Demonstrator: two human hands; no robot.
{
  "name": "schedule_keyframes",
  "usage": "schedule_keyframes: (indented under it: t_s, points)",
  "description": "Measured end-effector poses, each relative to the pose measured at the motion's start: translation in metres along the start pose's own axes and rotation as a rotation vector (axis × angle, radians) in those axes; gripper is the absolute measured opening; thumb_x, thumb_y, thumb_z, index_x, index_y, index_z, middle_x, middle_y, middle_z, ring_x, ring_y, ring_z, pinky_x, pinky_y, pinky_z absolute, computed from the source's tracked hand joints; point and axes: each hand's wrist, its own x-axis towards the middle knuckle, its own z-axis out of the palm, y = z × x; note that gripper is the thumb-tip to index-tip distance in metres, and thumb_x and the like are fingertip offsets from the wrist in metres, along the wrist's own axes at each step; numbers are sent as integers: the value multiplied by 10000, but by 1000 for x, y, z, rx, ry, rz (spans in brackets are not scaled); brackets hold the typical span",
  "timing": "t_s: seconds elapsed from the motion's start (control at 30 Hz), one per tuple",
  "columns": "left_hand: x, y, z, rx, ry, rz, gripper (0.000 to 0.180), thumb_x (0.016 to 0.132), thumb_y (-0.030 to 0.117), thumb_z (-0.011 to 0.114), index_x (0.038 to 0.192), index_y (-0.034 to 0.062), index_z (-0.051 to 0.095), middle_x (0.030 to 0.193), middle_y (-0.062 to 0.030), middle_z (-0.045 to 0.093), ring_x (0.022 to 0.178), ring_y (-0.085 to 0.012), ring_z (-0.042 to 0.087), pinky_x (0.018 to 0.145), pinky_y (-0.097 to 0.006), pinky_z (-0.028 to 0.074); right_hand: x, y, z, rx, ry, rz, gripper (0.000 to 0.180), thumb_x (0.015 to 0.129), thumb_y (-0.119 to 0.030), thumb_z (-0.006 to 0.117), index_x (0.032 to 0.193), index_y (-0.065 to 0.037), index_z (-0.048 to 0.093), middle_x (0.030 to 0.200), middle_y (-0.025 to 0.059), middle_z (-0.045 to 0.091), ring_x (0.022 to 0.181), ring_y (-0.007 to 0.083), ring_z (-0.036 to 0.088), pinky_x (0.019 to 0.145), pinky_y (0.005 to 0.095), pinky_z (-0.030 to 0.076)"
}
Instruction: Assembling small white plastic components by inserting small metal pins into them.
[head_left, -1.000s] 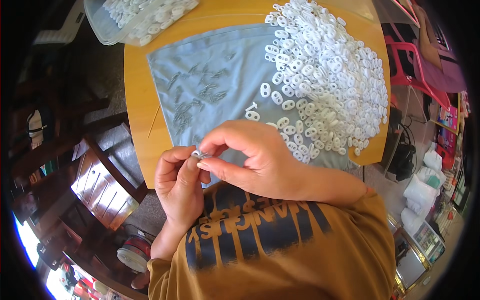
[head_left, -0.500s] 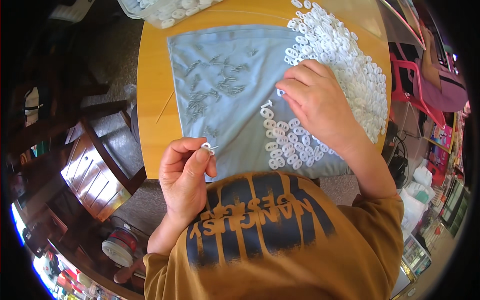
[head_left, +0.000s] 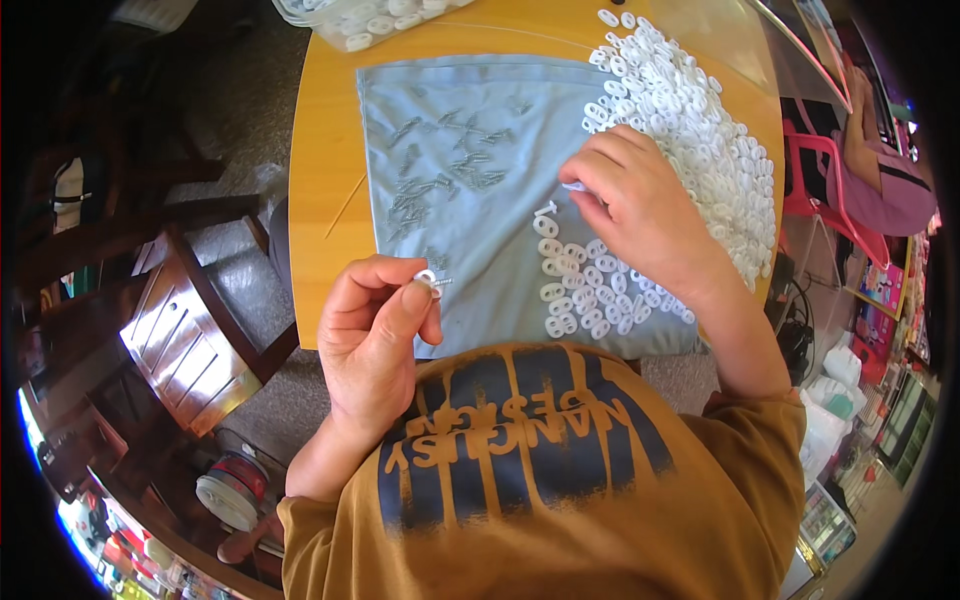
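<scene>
Between the thumb and fingers of my left hand [head_left: 375, 320] is a white plastic piece [head_left: 426, 277] with a metal screw [head_left: 443, 283] sticking out to its right. My right hand [head_left: 635, 195] pinches another small white oval piece [head_left: 573, 187] above the cloth, beside the large heap of white oval pieces [head_left: 690, 110]. A smaller group of two-holed white pieces [head_left: 590, 290] lies below that hand. One piece with a screw standing in it [head_left: 545, 210] is just left of the right hand. Several loose screws [head_left: 440, 165] are scattered over the grey-blue cloth [head_left: 500, 100].
The cloth covers much of a yellow wooden table [head_left: 325, 130]. A clear container of white pieces [head_left: 370, 22] stands at the far left edge, and a thin stick [head_left: 345, 205] lies beside the cloth. At right, a person sits on a pink chair [head_left: 830, 190]; a wooden chair [head_left: 195, 340] is at left.
The whole view has shifted slightly, with the table now a little further right. Both hands keep their pinches; the right hand's piece is tilted flatter.
</scene>
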Motion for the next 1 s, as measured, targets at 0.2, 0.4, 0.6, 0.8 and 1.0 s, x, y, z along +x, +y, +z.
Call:
schedule_keyframes:
  t_s: [0.2, 0.4, 0.6, 0.8, 1.0]
  points:
    - [8, 9, 13, -64, -28, -10, 153, 870, 35, 585, 1013, -14, 560, 819, -63, 579, 604, -112, 516, 582, -225, 418, -8, -35, -2, 883, 182, 390, 168, 801, -46, 651, 959, -10, 604, 838, 42, 588, 796, 128, 556, 709, 256, 448]
    - [17, 14, 31, -179, -114, -33, 243, 880, 57, 575, 1105, -31, 547, 847, -59, 590, 650, -128, 556, 602, -234, 431, -6, -74, -4, 1488, 158, 586, 186, 844, -28, 617, 1022, 24, 596, 933, 22, 574, 827, 90, 513, 734, 219, 429]
    - [17, 12, 35, -192, -134, -36, 207, 898, 72, 553, 1080, -25, 545, 907, -87, 613, 709, -156, 593, 666, -261, 476, -4, -80, 10, 1414, 231, 332, 230, 830, 6, 611, 1059, 17, 603, 961, 54, 561, 864, 112, 504, 785, 242, 419]
    - [14, 9, 32, -207, -139, 4, 193, 904, 65, 538, 1076, -22, 532, 900, -101, 615, 719, -164, 600, 685, -273, 488, -3, -87, 12, 1632, 226, 443, 258, 850, 0, 602, 1104, 24, 565, 960, 61, 574, 862, 98, 529, 746, 230, 442]
    - [13, 9, 33, -258, -154, -4, 174, 904, 54, 533, 1060, -23, 533, 889, -110, 619, 724, -175, 609, 694, -280, 493, -4, -84, 17, 1729, 191, 368, 242, 847, -18, 621, 1079, 25, 572, 947, 74, 608, 838, 107, 566, 741, 239, 458]
